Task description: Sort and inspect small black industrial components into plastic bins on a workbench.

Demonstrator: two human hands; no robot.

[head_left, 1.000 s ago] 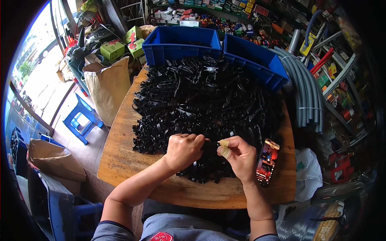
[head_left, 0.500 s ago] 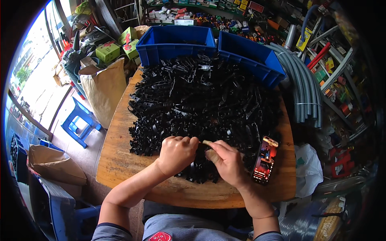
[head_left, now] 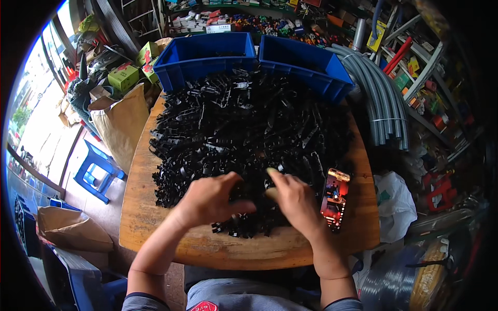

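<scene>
A wide pile of small black plastic parts (head_left: 233, 124) covers most of the wooden table. Over its near edge, my left hand (head_left: 207, 199) is held with thumb and forefinger spread apart. My right hand (head_left: 295, 202) faces it from the right, its thumb and forefinger also parted, with a pale yellowish covering at their tips. Dark parts lie behind both sets of fingers, and no separate piece can be made out in either hand. To the right of my right hand, a phone (head_left: 336, 199) with a lit screen rests on the table.
Two blue bins, one left (head_left: 205, 67) and one right (head_left: 306, 70), border the pile's far side. The wooden table (head_left: 155, 236) has a curved front edge. Left stand a brown paper sack (head_left: 122, 122) and a blue stool (head_left: 98, 168). Grey coiled tubing (head_left: 381, 98) is at right.
My hands, close together with bunched fingers before, have moved apart, and their fingers have spread. The whole view has shifted slightly, with the scene now further left.
</scene>
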